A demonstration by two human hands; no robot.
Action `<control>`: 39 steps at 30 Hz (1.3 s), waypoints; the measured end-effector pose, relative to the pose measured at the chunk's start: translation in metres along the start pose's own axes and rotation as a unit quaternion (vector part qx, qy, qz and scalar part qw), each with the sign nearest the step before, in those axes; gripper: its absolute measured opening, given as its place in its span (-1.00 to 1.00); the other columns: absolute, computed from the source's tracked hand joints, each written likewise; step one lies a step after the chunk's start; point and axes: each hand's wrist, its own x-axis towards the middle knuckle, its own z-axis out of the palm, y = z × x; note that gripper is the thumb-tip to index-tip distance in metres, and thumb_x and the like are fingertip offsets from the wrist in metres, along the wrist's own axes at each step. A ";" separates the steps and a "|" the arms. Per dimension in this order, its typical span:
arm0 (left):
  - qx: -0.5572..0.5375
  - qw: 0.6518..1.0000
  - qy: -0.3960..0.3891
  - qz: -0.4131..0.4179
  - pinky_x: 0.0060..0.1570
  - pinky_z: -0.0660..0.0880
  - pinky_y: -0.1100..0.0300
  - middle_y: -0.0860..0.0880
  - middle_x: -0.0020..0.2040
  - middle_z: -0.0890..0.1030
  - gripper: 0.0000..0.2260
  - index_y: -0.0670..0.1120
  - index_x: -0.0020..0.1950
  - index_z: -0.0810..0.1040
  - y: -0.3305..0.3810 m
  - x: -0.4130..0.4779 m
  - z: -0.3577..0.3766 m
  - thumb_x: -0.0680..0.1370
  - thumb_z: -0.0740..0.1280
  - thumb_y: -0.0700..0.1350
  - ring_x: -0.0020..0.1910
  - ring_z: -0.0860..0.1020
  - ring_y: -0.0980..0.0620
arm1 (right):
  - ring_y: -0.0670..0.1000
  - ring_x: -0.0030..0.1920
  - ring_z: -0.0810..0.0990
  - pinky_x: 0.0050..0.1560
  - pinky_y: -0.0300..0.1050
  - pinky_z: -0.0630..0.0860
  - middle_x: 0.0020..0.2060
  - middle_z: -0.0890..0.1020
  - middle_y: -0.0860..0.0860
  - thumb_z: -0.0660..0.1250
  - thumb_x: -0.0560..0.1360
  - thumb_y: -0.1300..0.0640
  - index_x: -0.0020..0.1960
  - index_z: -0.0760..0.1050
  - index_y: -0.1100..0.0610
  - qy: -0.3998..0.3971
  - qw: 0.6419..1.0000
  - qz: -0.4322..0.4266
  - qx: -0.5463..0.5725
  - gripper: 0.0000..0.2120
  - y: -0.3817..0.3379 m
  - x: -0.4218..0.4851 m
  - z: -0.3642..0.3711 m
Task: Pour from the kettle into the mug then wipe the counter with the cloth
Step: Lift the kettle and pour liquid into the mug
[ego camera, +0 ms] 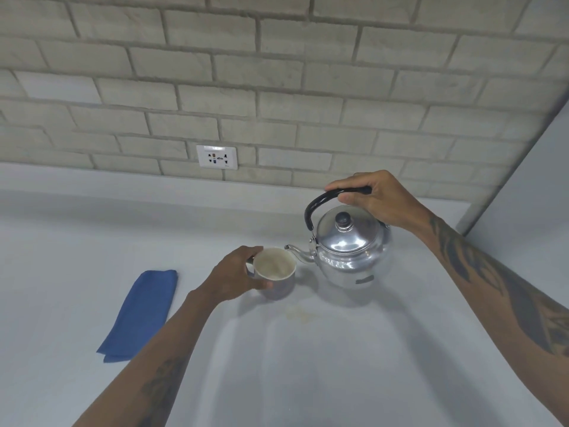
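A shiny metal kettle (351, 251) with a black handle is at the middle right of the white counter (338, 365). My right hand (375, 198) grips the top of its handle. The spout points left and ends at the rim of a pale mug (275, 274). My left hand (237, 274) holds the mug from its left side, fingers wrapped around it. The mug's inside looks whitish; I cannot tell if liquid is in it. A folded blue cloth (140, 314) lies flat on the counter to the left, apart from both hands.
A faint yellowish stain (300, 314) marks the counter just in front of the mug. A white wall socket (217, 157) sits in the grey brick wall behind. A plain side wall (523, 180) closes off the counter on the right.
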 end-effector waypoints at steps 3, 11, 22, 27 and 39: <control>-0.002 1.000 0.005 -0.008 -0.08 0.50 0.30 0.18 0.04 0.54 -0.40 0.13 0.22 0.51 -0.007 0.004 0.002 0.23 0.63 0.04 -0.11 0.55 0.29 | -0.23 0.13 0.61 0.20 -0.37 0.45 0.06 0.69 -0.11 0.40 0.50 0.24 0.14 0.66 0.07 -0.013 1.000 0.013 -0.021 -0.76 -0.005 0.003 0.005; -0.009 1.000 0.009 -0.008 0.01 0.60 0.02 0.18 0.03 0.56 -0.45 0.20 0.11 0.54 -0.016 0.010 0.005 0.15 0.57 0.18 -0.04 0.55 0.22 | -0.37 -0.06 0.59 -0.01 -0.50 0.41 -0.14 0.65 -0.27 0.42 0.49 0.21 0.10 0.68 0.00 -0.024 0.995 0.024 -0.095 -0.77 -0.015 0.012 0.011; -0.008 1.000 0.007 -0.026 0.10 0.55 0.02 0.22 0.07 0.55 -0.32 0.21 0.18 0.52 -0.015 0.008 0.005 0.10 0.56 0.29 0.00 0.56 0.24 | -0.13 0.10 0.61 0.22 -0.16 0.48 0.04 0.69 -0.11 0.42 0.50 0.15 0.11 0.67 -0.06 -0.060 0.980 0.024 -0.190 -0.78 -0.030 0.023 0.015; -0.007 1.000 0.006 -0.030 0.10 0.54 0.07 0.23 0.07 0.55 -0.32 0.20 0.19 0.52 -0.014 0.008 0.004 0.11 0.57 0.28 -0.03 0.55 0.27 | -0.12 0.11 0.60 0.25 -0.12 0.48 0.06 0.69 -0.11 0.41 0.50 0.14 0.11 0.67 -0.06 -0.071 0.974 0.021 -0.214 -0.78 -0.034 0.027 0.016; 0.018 0.999 0.000 -0.036 -0.01 0.45 0.19 0.23 0.08 0.55 -0.29 0.17 0.23 0.50 -0.013 0.009 0.002 0.13 0.56 0.29 -0.10 0.54 0.32 | -0.11 0.10 0.60 0.21 -0.18 0.48 0.06 0.69 -0.11 0.40 0.51 0.14 0.10 0.67 -0.09 -0.093 0.965 0.030 -0.243 -0.78 -0.040 0.033 0.014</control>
